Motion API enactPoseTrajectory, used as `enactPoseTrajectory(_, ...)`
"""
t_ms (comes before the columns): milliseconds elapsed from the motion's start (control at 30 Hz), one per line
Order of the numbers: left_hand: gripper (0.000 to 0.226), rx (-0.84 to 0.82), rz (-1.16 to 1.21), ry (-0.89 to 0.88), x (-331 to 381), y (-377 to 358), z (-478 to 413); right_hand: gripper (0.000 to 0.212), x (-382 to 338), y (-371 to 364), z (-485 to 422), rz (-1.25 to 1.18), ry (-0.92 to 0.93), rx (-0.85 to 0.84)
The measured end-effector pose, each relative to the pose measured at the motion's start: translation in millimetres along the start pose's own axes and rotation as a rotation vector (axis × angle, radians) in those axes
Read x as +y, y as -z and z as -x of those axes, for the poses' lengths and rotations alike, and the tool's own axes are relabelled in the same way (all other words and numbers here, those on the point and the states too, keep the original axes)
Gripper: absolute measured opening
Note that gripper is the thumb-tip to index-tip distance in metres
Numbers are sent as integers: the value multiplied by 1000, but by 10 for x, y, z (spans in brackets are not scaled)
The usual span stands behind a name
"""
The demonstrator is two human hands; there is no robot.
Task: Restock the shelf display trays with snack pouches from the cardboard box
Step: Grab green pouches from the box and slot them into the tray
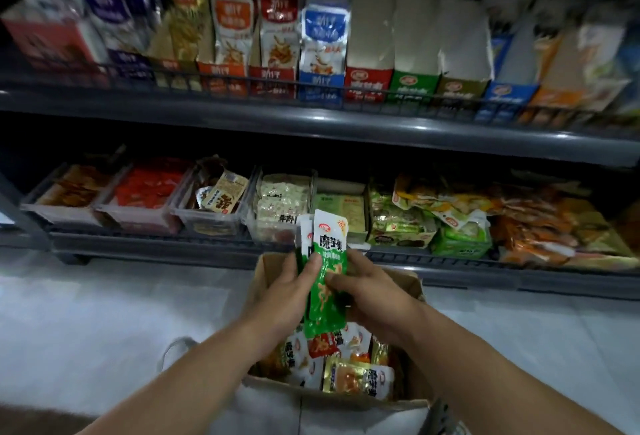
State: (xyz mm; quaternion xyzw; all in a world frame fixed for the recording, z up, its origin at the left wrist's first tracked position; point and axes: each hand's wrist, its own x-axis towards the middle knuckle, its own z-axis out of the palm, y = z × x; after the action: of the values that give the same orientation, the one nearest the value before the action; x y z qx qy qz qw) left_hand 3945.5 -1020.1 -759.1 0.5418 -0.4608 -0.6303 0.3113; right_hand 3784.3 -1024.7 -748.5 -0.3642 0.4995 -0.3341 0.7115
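Both of my hands hold a small stack of green and white snack pouches (pixel 325 261) upright above the open cardboard box (pixel 273 268). My left hand (pixel 291 287) grips the stack from the left, thumb on the front pouch. My right hand (pixel 367 290) pinches it from the right. Inside the box lie several more pouches (pixel 356 375) in white, red and gold. Straight behind the stack, on the lower shelf, stands a cardboard display tray (pixel 341 206) with green packs, beside a clear tray (pixel 280 206) of pale packs.
The lower shelf (pixel 156 247) carries several clear trays to the left and loose piles of bags (pixel 540 223) to the right. The upper shelf (pixel 311 122) holds a row of upright display cartons. Pale floor (pixel 104 323) surrounds the box.
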Motion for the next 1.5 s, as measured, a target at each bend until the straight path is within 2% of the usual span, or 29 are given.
enactPoseTrajectory(100, 82, 12, -274, -65, 252, -92, 70, 35, -226, 36, 147, -46, 68, -45)
enactPoseTrajectory(200, 82, 12, -401, -185, 509, -167, 48, 47, -509, 75, 270, -8, 186, -40)
enactPoseTrajectory(333, 41, -1, -337, -333, 989, -300, -122, 53, -929, 180, 413, 35, 346, 79)
enactPoseTrajectory(467, 48, 23, -217, -449, 1564, -532, -312, 53, -1407, 310, 450, 131, 540, 232)
enactPoseTrajectory(633, 59, 7, -303, -613, 2509, -661, -558, 38, -2282, 536, 351, 254, 769, 346)
enactPoseTrajectory(733, 61, 55, -305, -651, 2900, -701, -755, 41, -2736, 652, 148, 252, 848, 377)
enactPoseTrajectory(967, 69, 99, -332, -658, 3085, -752, -1134, 51, -3041, 851, -328, 342, 862, 411)
enactPoseTrajectory(1167, 62, 130, -409, -619, 2882, -758, -1344, 42, -2896, 925, -429, 550, 833, 433)
enactPoseTrajectory(1333, 41, 195, -565, -629, 2807, -691, -1451, 42, -2910, 968, -353, 879, 841, 513)
enactPoseTrajectory(1400, 39, 226, -623, -635, 2810, -683, -1457, 40, -2937, 984, -366, 914, 816, 531)
enactPoseTrajectory(1500, 50, 262, -710, -661, 2857, -697, -1462, 44, -2994, 991, -412, 867, 789, 534)
